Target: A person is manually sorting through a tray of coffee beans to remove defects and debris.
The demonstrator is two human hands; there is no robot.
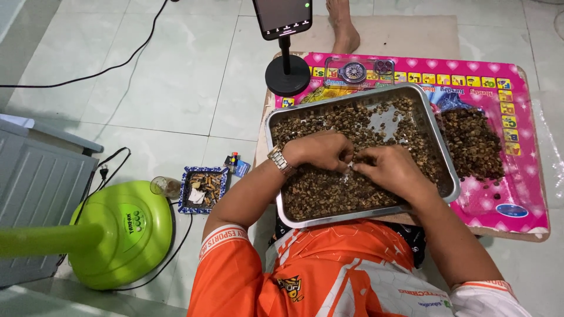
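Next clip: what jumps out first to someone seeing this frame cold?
Centre frame, a metal tray full of small brown seeds, with the left hand and right hand meeting in the heap. Beneath and right of it lies a bright pink mat bearing a second brown pile. At lower left stands a lime-green fan base.

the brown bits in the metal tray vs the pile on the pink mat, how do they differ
The bits in the metal tray spread wide inside its raised rim, with a bare patch of metal; the pile on the pink mat is smaller, heaped loose beside the tray. The left hand and right hand rest in the tray bits; the mat pile lies untouched. Both look like small dark brown pieces.
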